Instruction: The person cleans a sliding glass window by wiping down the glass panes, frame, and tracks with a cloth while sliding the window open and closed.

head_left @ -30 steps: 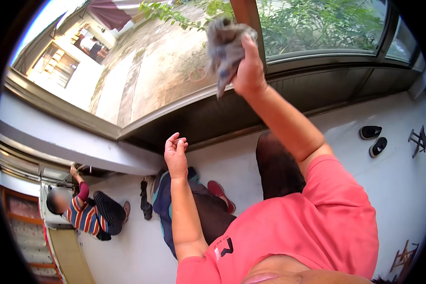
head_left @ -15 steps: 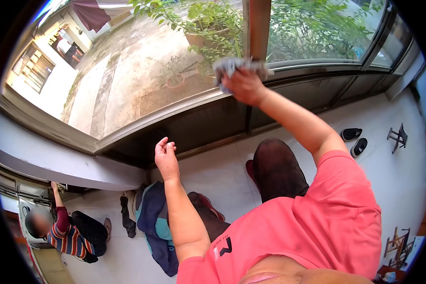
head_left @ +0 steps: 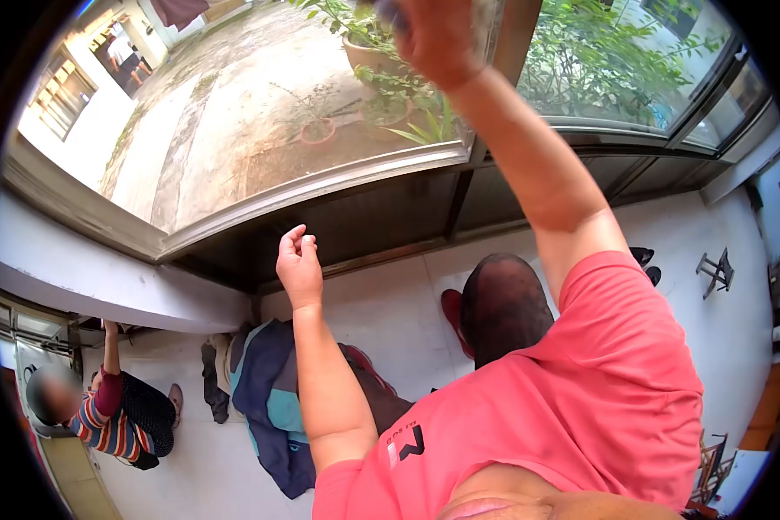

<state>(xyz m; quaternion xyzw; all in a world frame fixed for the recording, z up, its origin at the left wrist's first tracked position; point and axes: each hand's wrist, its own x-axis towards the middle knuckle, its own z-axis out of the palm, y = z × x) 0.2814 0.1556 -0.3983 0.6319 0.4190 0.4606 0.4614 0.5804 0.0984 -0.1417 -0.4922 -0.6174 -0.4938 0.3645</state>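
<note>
My right hand (head_left: 438, 39) is raised to the top edge of the view, in front of the window pane (head_left: 260, 139) and close to the upright brown frame post (head_left: 511, 52). It is closed on a grey cloth (head_left: 392, 14), of which only a small dark edge shows; the rest is cut off or behind the fingers. My left hand (head_left: 300, 264) hangs in the air below the window sill (head_left: 321, 186), nearest the dark lower panels. Its fingers are loosely curled and apart, with nothing in them.
Dark blue and teal clothing (head_left: 273, 407) lies heaped at my left. A person (head_left: 121, 416) in a striped top crouches at far left, one arm raised. Black shoes (head_left: 646, 260) and a small folding stool (head_left: 717, 271) stand at right. Potted plants (head_left: 381, 65) are outside.
My right hand has gone up from the lower window frame to the top of the view, taking the cloth along. My left hand has stayed nearly where it was. The view has shifted slightly.
</note>
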